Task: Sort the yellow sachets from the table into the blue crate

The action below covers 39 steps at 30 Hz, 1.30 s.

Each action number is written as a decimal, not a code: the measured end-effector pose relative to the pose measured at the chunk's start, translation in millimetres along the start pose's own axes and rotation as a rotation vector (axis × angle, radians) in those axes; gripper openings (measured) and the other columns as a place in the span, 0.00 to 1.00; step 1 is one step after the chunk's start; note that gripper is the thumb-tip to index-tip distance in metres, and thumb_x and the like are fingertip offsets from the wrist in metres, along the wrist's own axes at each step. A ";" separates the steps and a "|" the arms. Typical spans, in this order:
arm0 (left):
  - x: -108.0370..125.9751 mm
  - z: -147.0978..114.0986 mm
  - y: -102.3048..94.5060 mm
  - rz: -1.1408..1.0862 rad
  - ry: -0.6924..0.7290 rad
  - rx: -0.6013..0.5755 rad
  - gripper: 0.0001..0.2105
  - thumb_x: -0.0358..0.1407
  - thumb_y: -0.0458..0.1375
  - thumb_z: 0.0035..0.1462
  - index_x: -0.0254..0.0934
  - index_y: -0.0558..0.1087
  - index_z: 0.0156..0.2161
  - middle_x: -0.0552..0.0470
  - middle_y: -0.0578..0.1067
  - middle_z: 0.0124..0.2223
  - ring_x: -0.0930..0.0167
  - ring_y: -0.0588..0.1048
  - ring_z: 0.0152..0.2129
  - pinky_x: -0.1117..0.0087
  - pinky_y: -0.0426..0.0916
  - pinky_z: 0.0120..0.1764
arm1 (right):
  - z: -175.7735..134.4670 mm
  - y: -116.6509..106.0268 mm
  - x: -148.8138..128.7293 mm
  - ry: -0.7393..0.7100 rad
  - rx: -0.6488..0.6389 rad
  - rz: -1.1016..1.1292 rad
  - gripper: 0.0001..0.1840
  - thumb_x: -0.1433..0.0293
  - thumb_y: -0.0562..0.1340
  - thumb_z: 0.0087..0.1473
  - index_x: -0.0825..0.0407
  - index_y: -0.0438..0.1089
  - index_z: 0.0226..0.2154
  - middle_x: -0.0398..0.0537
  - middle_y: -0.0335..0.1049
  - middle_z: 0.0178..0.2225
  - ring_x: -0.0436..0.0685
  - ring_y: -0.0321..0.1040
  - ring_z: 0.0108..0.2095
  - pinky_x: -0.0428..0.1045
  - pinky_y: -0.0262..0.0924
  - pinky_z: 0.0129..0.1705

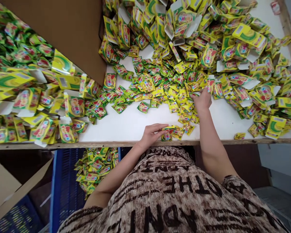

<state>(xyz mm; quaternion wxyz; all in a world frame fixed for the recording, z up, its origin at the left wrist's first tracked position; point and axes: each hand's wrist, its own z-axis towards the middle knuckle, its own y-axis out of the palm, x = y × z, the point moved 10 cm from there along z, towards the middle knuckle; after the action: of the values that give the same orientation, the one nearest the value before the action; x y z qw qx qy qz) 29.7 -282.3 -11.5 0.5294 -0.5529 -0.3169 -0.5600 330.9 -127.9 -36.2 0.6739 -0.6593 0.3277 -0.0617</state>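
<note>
Left hand [152, 133] pinches a small sachet stack [168, 133] at the table edge [126, 143], keeping it squared; right hand [202, 99] curls onto loose sachets [160, 87], raking some closer.

I stand in a packing workshop: my white worktable [140, 124] is heaped with hundreds of identical yellow-green sachets [160, 81] and matching small cartons [247, 35], a big cardboard box [63, 29] beside them, a blue crate [63, 184] of packs below.
</note>
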 end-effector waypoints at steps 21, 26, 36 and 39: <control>11.3 3.0 21.7 0.001 0.092 -0.216 0.16 0.34 0.57 0.63 0.40 0.75 0.55 0.46 0.76 0.39 0.72 0.75 0.36 0.70 0.71 0.40 | -13.5 -23.4 -16.6 -0.391 -0.283 0.638 0.23 0.60 0.72 0.38 0.52 0.72 0.37 0.42 0.70 0.29 0.55 0.68 0.31 0.51 0.65 0.32; 5.2 2.6 25.9 -0.049 0.014 -0.253 0.16 0.36 0.59 0.62 0.41 0.74 0.55 0.45 0.80 0.44 0.70 0.78 0.38 0.69 0.72 0.43 | -57.6 -16.6 -83.2 -0.730 -0.397 0.193 0.22 0.71 0.71 0.43 0.50 0.76 0.45 0.46 0.76 0.33 0.57 0.70 0.33 0.52 0.63 0.40; -28.2 -134.7 -120.9 0.030 -0.751 -0.460 0.13 0.47 0.63 0.54 0.49 0.82 0.43 0.51 0.83 0.45 0.62 0.81 0.41 0.63 0.76 0.46 | -87.8 14.5 -139.0 -1.061 -0.410 -0.441 0.19 0.85 0.60 0.49 0.58 0.77 0.42 0.60 0.76 0.32 0.65 0.72 0.39 0.55 0.61 0.43; -61.5 -196.0 -174.9 0.214 -0.935 -0.359 0.13 0.52 0.65 0.47 0.49 0.82 0.34 0.56 0.84 0.38 0.61 0.82 0.36 0.61 0.78 0.41 | -93.7 8.1 -140.6 -1.105 -0.363 -0.399 0.16 0.85 0.58 0.51 0.58 0.78 0.37 0.62 0.75 0.34 0.67 0.69 0.44 0.56 0.60 0.44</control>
<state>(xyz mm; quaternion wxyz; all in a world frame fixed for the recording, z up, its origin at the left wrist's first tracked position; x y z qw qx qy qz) -201.5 -410.0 -66.6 0.2822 -0.8558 -0.3605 -0.2409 169.7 -134.0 14.9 0.5964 -0.7468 -0.1944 0.2208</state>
